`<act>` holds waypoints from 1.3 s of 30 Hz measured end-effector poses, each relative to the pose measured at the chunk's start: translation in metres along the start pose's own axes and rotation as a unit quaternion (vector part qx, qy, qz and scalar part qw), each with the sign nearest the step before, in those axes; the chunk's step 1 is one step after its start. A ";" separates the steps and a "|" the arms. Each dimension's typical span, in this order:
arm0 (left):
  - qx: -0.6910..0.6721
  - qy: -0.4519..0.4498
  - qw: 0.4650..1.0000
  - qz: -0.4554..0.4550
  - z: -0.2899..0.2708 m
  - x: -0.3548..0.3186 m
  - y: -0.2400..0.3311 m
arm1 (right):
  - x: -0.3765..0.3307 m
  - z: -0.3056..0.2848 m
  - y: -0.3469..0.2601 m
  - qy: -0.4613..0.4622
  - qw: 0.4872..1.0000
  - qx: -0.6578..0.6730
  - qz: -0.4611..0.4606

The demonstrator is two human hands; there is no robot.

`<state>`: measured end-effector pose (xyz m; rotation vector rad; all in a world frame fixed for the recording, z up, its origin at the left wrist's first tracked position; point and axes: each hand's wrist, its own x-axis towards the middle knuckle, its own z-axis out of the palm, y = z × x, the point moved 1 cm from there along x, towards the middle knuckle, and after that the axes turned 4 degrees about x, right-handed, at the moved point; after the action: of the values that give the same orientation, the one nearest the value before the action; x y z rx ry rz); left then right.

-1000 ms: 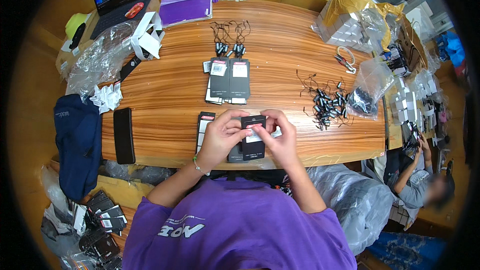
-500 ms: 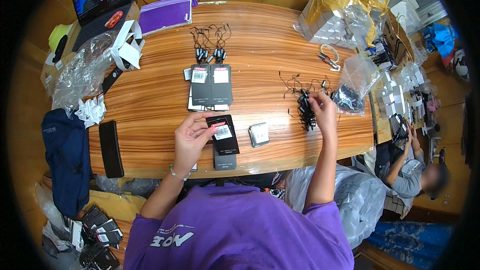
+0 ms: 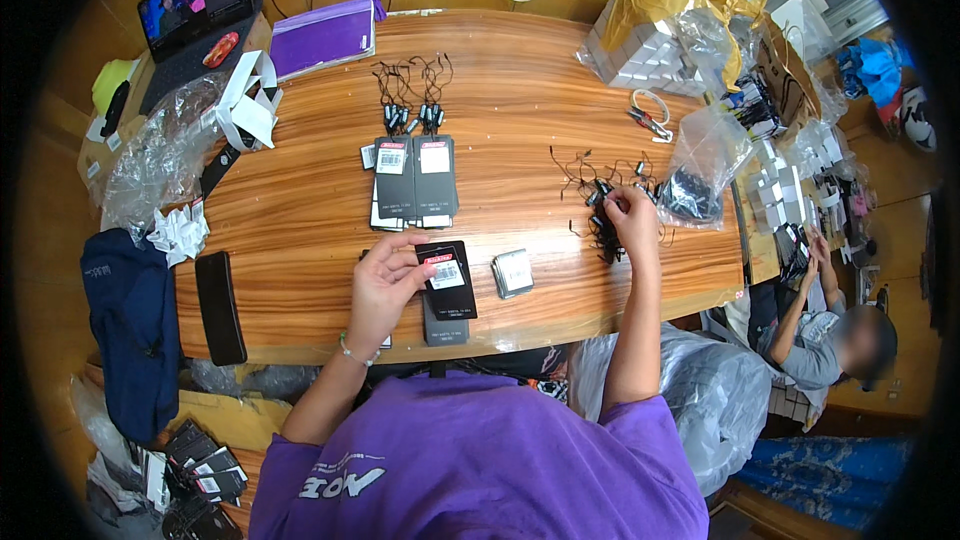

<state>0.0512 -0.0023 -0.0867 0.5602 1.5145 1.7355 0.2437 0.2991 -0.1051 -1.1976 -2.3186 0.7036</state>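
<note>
My left hand (image 3: 383, 285) is closed on the edge of a black hang tag (image 3: 455, 302) with a red strip and a white barcode sticker. Below that tag, another dark tag (image 3: 446, 330) lies by the table's front edge. Over on the right, my right hand (image 3: 635, 225) reaches into a tangled pile of black hang-tag strings (image 3: 603, 237), its fingertips pinched together; what they grip is hidden. A small stack of white stickers (image 3: 513, 273) sits between my hands. Farther back lie two side-by-side stacks of dark tags (image 3: 396, 185), strings spread out behind them.
A clear bag of black strings (image 3: 692, 195) and red-handled pliers (image 3: 650, 122) lie at the right. To the left are a phone (image 3: 220, 308), a purple folder (image 3: 322, 38) and a laptop (image 3: 205, 15). Another person (image 3: 815, 340) works at the far right.
My right hand has shifted slightly left and down over the string pile. My left hand still holds the black tag, nearly in place. The whole view has shifted slightly.
</note>
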 end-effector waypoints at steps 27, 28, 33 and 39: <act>0.048 -0.195 0.977 0.076 0.020 0.011 0.034 | -0.037 -0.037 -0.112 -0.229 0.810 0.540 0.019; 0.048 -0.220 0.972 0.061 0.024 0.013 0.038 | -0.041 -0.028 -0.121 -0.271 0.789 0.551 0.020; -0.023 -0.284 0.958 -0.019 0.038 0.014 0.042 | -0.055 0.004 -0.150 -0.411 0.661 0.625 0.059; 0.003 -0.232 0.973 -0.010 0.030 -0.005 0.057 | -0.064 0.034 -0.141 -0.387 0.272 0.876 0.092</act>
<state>0.0621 0.0123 -0.0247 0.8810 1.1879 1.4534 0.1717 0.1679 -0.0542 0.2804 -0.1474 2.9418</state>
